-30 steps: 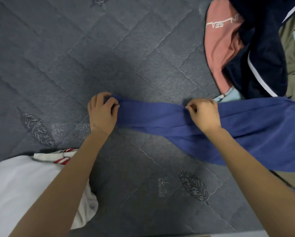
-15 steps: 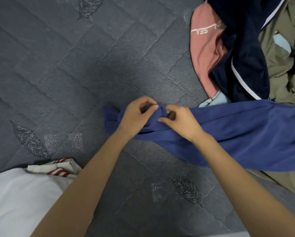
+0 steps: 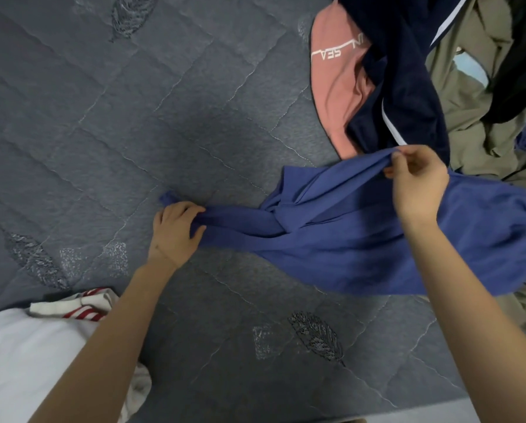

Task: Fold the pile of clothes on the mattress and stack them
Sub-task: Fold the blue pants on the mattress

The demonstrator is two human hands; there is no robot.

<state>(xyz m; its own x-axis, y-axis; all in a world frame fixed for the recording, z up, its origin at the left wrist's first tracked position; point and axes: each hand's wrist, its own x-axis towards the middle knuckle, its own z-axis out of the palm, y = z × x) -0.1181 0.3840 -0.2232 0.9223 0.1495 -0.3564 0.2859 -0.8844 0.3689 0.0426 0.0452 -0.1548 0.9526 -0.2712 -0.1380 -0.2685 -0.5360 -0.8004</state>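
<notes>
Between the hands on the mattress (image 3: 133, 132), head view: blue garment (image 3: 362, 248), soft, light, twisted mid. Left hand (image 3: 176, 230) bunches one end; right hand (image 3: 414, 181) pinches a raised edge. Best grip: hems/corners, then spread w/ both.

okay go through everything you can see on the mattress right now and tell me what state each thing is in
blue garment: unfolded, twisted, partly lifted
left hand: grip shut on one end
right hand: pinching a raised edge
pink garment: unfolded, in the pile
navy garment: unfolded, over the pink one
olive garment: crumpled
white garment: lying flat at the mattress edge
</notes>
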